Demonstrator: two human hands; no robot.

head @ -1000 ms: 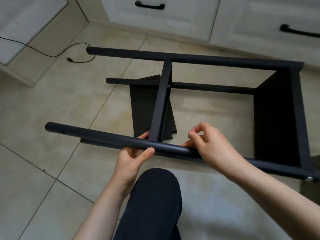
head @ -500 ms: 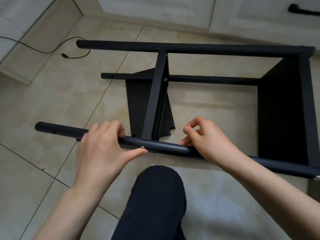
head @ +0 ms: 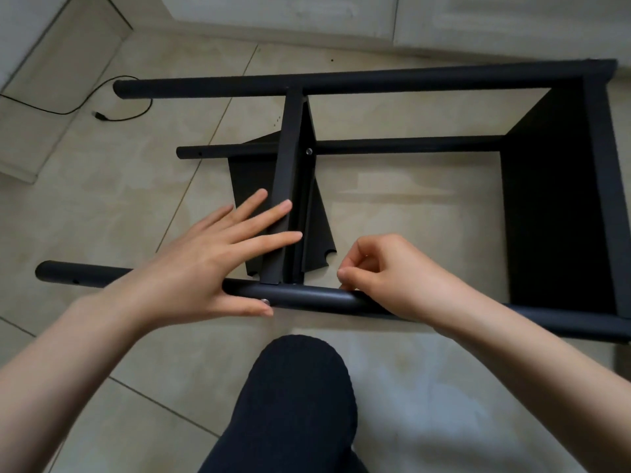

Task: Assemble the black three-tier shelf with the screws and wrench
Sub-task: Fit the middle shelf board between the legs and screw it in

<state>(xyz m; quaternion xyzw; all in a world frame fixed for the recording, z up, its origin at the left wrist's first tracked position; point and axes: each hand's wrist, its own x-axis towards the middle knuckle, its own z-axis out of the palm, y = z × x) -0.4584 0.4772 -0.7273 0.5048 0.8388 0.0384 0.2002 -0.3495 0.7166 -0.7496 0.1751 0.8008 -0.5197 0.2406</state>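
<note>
- The tiled floor (head: 102, 206) takes up most of the view, with white cabinets (head: 280, 11) along its far edge
- The black shelf frame (head: 375, 78) lies on its side on the floor, its tubes running left to right and one tier panel (head: 553, 206) fixed at the right end
- A knee in dark trousers (head: 297, 397) fills the bottom centre
- A middle tier (head: 290, 186) stands crosswise between the far and near tubes
- The left hand (head: 201, 268) lies flat, fingers straight and spread, over the near tube (head: 314, 297) and against the middle tier
- The right hand (head: 392, 274) rests on the near tube with fingers curled, thumb and forefinger pinched; what they hold cannot be made out
- A black cable (head: 102, 110) lies at far left
- A screw head (head: 264, 301) sits in the near tube at the left thumb
</note>
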